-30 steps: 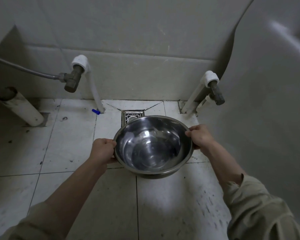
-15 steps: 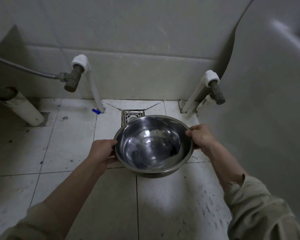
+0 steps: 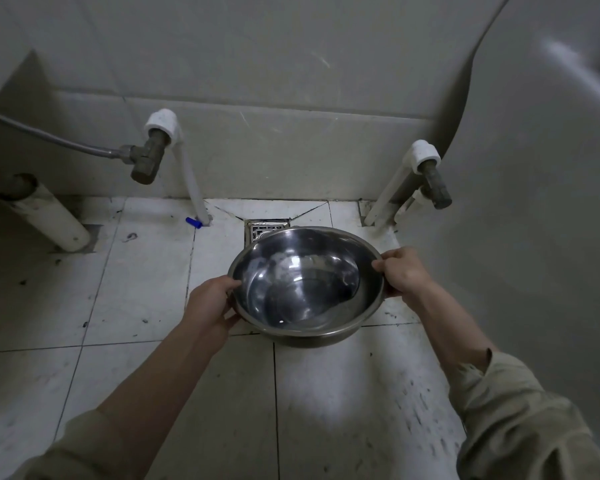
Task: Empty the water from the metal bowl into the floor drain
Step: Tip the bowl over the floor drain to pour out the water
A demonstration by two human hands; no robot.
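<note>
A round metal bowl (image 3: pixel 305 282) with shallow water pooled in its bottom hangs above the white floor tiles. My left hand (image 3: pixel 210 303) grips its left rim and my right hand (image 3: pixel 404 271) grips its right rim. The bowl sits nearly level, with the water gathered toward the near side. Just behind the bowl's far rim lies the square metal floor drain (image 3: pixel 260 229), set in the tiles at the foot of the wall; the bowl hides its near part.
A white pipe with a brass valve (image 3: pixel 149 157) and a braided hose stands left of the drain. Another valve (image 3: pixel 433 181) on white pipes stands at the right. A white drain pipe (image 3: pixel 49 220) slants at far left. A big grey fixture (image 3: pixel 534 202) fills the right side. A small blue cap (image 3: pixel 193 222) lies on the floor.
The bowl has barely moved; the water inside it has sloshed and shifted toward the near side. Both hands keep the same grip on the rim.
</note>
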